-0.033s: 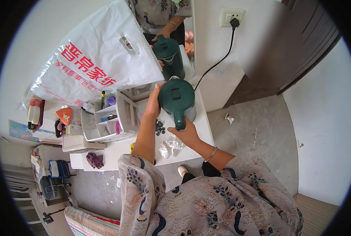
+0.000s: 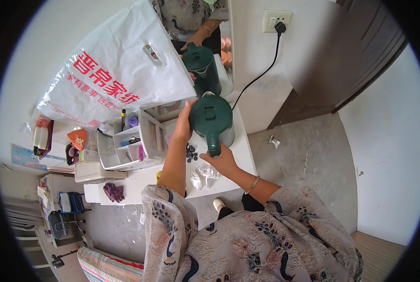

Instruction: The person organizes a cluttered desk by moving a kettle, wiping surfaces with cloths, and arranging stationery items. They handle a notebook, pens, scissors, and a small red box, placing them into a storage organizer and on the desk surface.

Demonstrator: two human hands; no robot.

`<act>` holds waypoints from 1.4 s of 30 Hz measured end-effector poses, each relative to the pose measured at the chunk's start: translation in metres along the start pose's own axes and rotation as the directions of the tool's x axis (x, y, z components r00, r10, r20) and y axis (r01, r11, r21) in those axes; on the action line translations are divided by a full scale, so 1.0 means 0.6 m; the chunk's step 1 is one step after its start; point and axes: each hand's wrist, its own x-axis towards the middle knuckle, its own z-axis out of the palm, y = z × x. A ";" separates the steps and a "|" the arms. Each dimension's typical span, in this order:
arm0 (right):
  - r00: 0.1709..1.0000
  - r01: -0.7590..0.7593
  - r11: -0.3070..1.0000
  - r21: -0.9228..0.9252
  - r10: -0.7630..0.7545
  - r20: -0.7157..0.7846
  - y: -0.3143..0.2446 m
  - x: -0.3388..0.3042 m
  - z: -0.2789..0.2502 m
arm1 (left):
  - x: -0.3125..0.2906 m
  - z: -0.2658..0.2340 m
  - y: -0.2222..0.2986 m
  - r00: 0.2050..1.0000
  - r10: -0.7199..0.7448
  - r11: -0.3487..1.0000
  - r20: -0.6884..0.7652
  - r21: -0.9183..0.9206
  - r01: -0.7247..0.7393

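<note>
A dark green electric kettle (image 2: pixel 203 114), seen from above with its lid shut, is between my two hands over the white table. My right hand (image 2: pixel 220 160) is closed round its handle, which points toward me. Along the kettle's left side lies my left hand (image 2: pixel 183 123), pressed against the body with part of the fingers hidden. Below the kettle's left edge is a group of small dark round pieces (image 2: pixel 191 153). A crumpled clear plastic bag (image 2: pixel 205 175) lies nearer to me. The kettle's underside is out of sight.
A white organizer (image 2: pixel 141 141) with small items stands to the left, beside a purple cloth (image 2: pixel 113 192). Behind the kettle, a mirror (image 2: pixel 214 28) is partly covered by a white plastic bag (image 2: pixel 120 61). A black cord (image 2: pixel 261 75) runs from the wall socket (image 2: pixel 271 21) down behind the table.
</note>
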 end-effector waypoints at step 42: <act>0.984 0.167 0.982 0.088 -0.160 -0.075 0.010 0.279 -0.140 | -0.092 -0.045 -0.028 0.923 0.366 0.643 -0.121 0.750 -0.157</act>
